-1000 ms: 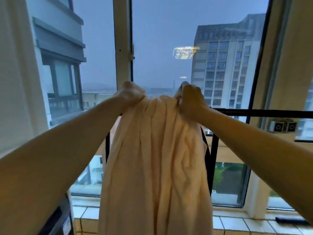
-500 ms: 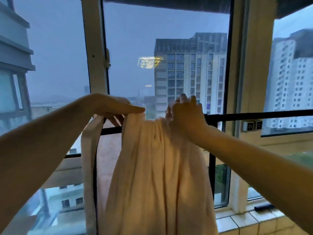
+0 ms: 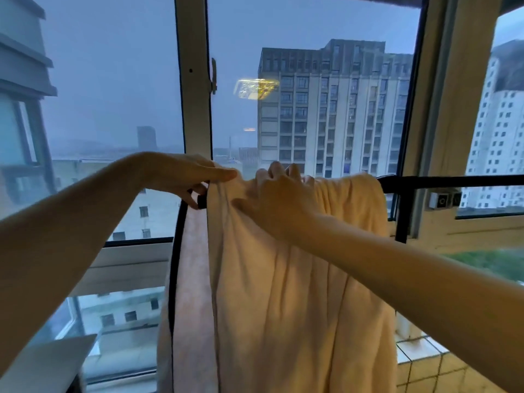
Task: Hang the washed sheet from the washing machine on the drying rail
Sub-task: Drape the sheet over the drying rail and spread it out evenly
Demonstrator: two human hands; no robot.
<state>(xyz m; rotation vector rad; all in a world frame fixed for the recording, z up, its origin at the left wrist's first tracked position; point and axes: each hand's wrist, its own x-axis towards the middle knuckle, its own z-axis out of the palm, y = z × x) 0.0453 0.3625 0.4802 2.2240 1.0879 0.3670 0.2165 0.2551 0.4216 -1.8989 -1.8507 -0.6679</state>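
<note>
Two bare forearms reach in, one from eight o'clock and one from four o'clock, and meet over the cloth in front of me. The sheet (image 3: 297,293), pale cream and bunched into long folds, hangs from the middle of the view straight down to six o'clock. Its top is already draped over the drying rail (image 3: 453,180).

At ten o'clock of that drape, the left hand (image 3: 181,177) pinches the sheet's left edge where the rail bends downward, with the forefinger laid along the top and the other fingers tucked beneath. Just beside it, toward twelve o'clock of the drape, the right hand (image 3: 279,199) has its fingers curled over the crest of the cloth, gripping a gather of it, and its thumb presses on the front face.

The sheet is on the rail, so I judge the hanging itself done and the spreading now in hand. The bare black bar runs off toward three o'clock, and the next move seems to call for sliding the gathers that way while the left edge is held fast, so the folds open and the cloth sits evenly.

A tiled ledge (image 3: 419,361) lies at five o'clock. Beyond are the window frame (image 3: 195,80) at eleven o'clock and a tower block (image 3: 334,109) at one o'clock.
</note>
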